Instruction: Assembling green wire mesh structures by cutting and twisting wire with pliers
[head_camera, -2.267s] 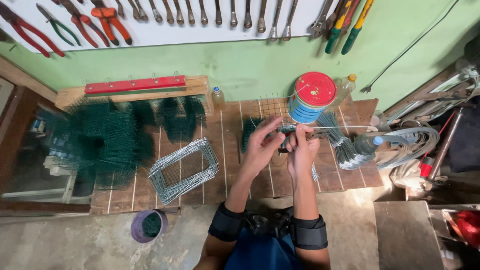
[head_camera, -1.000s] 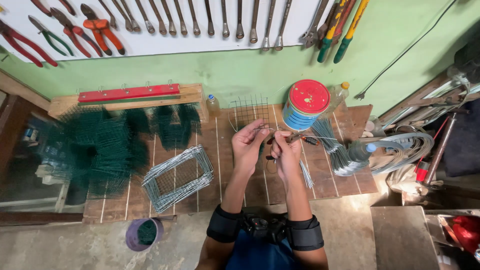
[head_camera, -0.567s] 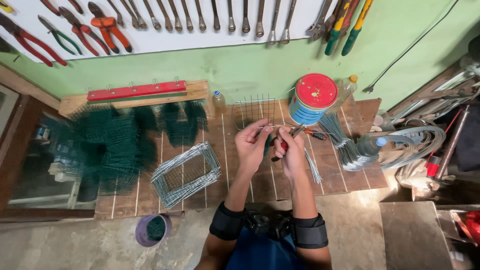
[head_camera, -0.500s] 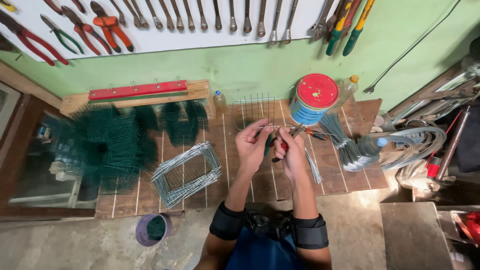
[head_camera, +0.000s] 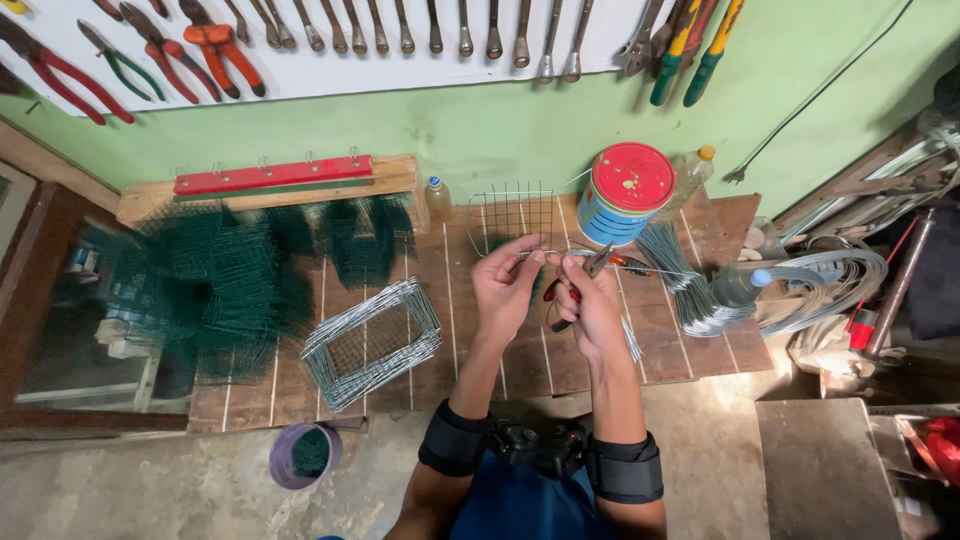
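Here, the left hand (head_camera: 508, 283) is pinching a thin wire (head_camera: 560, 252) between its thumb and fingertips. The right hand (head_camera: 592, 305) is squeezing small pliers (head_camera: 585, 280) with red handles, and the pliers' tip is pointing at the wire just beside the left fingertips. A small square of wire mesh (head_camera: 512, 215) is standing just past the fingers, against the green wall. A tin can with a red lid (head_camera: 626, 190) is sitting beyond the right fingers. A bunch of cut wires (head_camera: 680, 285) is lying to the right of them. A flat wire cage (head_camera: 370, 340) is lying left of the left fingers on the wooden bench (head_camera: 470, 360).
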